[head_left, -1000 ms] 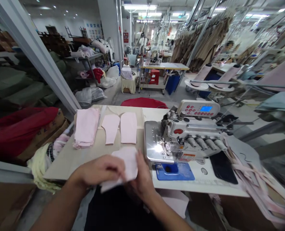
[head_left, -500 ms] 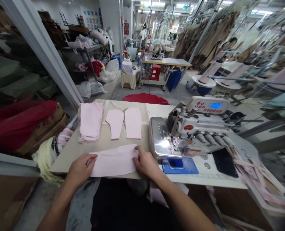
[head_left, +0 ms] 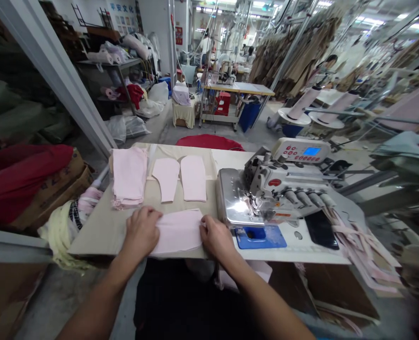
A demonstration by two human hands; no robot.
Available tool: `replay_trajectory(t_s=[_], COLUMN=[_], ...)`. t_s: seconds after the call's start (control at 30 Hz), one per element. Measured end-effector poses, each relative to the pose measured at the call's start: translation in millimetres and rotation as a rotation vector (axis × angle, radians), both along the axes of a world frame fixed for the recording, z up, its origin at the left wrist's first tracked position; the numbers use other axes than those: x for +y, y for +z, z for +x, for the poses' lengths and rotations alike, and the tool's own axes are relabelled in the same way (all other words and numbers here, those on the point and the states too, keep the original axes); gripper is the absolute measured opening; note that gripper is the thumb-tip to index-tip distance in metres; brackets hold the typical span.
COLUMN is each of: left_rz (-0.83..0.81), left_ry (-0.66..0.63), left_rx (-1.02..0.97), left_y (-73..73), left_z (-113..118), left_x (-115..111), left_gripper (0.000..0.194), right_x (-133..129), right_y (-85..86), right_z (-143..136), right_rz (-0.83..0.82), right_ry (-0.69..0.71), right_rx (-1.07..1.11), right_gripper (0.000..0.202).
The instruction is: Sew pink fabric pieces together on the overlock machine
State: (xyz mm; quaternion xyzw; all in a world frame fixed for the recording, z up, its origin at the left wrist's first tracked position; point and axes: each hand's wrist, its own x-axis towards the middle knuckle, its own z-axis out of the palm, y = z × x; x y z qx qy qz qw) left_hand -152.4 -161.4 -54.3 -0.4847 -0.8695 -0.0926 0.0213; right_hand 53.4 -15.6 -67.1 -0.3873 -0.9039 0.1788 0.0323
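Observation:
A pale pink fabric piece [head_left: 179, 231] lies flat along the front edge of the table, between my two hands. My left hand [head_left: 141, 231] rests on its left end, fingers bent with thumb and fingertips on the cloth. At the right end, my right hand [head_left: 216, 236] pinches the fabric's edge between thumb and curled fingers. Two shaped pink pieces, a narrower one [head_left: 166, 179] and a wider one [head_left: 193, 178], lie side by side behind it. A stack of pink fabric pieces [head_left: 129, 175] sits at the back left.
An overlock sewing machine [head_left: 283, 179] stands right of my right hand, its metal cover [head_left: 235, 198] close by. A blue plate [head_left: 260, 237] and a black phone-like slab [head_left: 321, 230] lie before it. Pink strips [head_left: 367, 255] hang at right. A metal post [head_left: 58, 71] rises at left.
My left hand has moved right and inward over the fabric, covering its left end. My right hand stays at the right end, its fingers more curled. The camera view has shifted slightly.

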Motion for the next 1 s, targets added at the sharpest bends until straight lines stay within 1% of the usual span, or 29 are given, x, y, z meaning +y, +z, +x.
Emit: replay_trajectory(t_s=[0.07, 0.13, 0.2, 0.27, 0.33, 0.37, 0.4, 0.47, 0.53, 0.6, 0.63, 0.7, 0.73, 0.8, 0.83, 0.9, 1.0], left_rz=[0.000, -0.021, -0.030, 0.007, 0.073, 0.098, 0.113, 0.115, 0.105, 0.191, 0.271, 0.442, 0.499, 0.525, 0.522, 0.510, 0.460], left_ry=[-0.098, -0.145, -0.125, -0.065, -0.034, -0.038, -0.057, -0.124, -0.203, -0.288, -0.321, -0.353, -0.350, -0.337, -0.336, -0.355, -0.421], left_rx=[-0.057, -0.093, -0.089, -0.100, -0.179, -0.234, -0.291, -0.389, -0.469, -0.661, -0.789, -1.024, -1.092, -1.105, -1.094, -1.080, -1.046], left_y=[5.8, 7.2, 4.6, 0.2, -3.6, -4.4, -4.4, -1.3, 5.6, 15.1, 20.2, 30.4, 34.9, 42.3, 45.2, 49.9, 55.3], left_z=[16, 31, 44, 52, 55, 54, 52, 45, 36, 27, 25, 23, 25, 32, 38, 52, 79], left_x=[26, 52, 73, 88, 97, 99, 100, 98, 92, 86, 84, 83, 86, 95, 101, 117, 145], left_gripper=[0.030, 0.029, 0.037, 0.039, 0.032, 0.027, 0.023, 0.022, 0.025, 0.026, 0.027, 0.029, 0.029, 0.026, 0.024, 0.022, 0.021], right_x=[1, 2, 2, 2, 2, 1, 1, 0, -2, -5, -6, -8, -9, -8, -8, -5, 0], right_y=[0.0, 0.8, 2.6, 5.1, 7.2, 7.7, 7.7, 6.2, 3.5, 1.2, 0.6, 1.0, 1.8, 4.4, 5.8, 8.1, 8.5], right_z=[0, 1, 3, 6, 11, 14, 17, 22, 26, 28, 28, 30, 32, 39, 44, 58, 83], right_rz=[-0.014, -0.031, -0.040, -0.041, -0.040, -0.040, -0.043, -0.056, -0.103, -0.240, -0.352, -0.621, -0.752, -0.957, -1.024, -1.090, -1.033], right_ry=[0.003, 0.014, 0.030, 0.049, 0.066, 0.071, 0.072, 0.055, 0.015, -0.042, -0.065, -0.092, -0.099, -0.118, -0.137, -0.188, -0.303], right_rx=[0.000, 0.010, 0.020, 0.020, 0.012, 0.010, 0.016, 0.065, 0.196, 0.397, 0.507, 0.710, 0.796, 0.930, 0.981, 1.058, 1.165], right_gripper=[0.016, 0.018, 0.020, 0.022, 0.023, 0.023, 0.023, 0.027, 0.040, 0.049, 0.045, 0.027, 0.021, 0.026, 0.029, 0.033, 0.032])
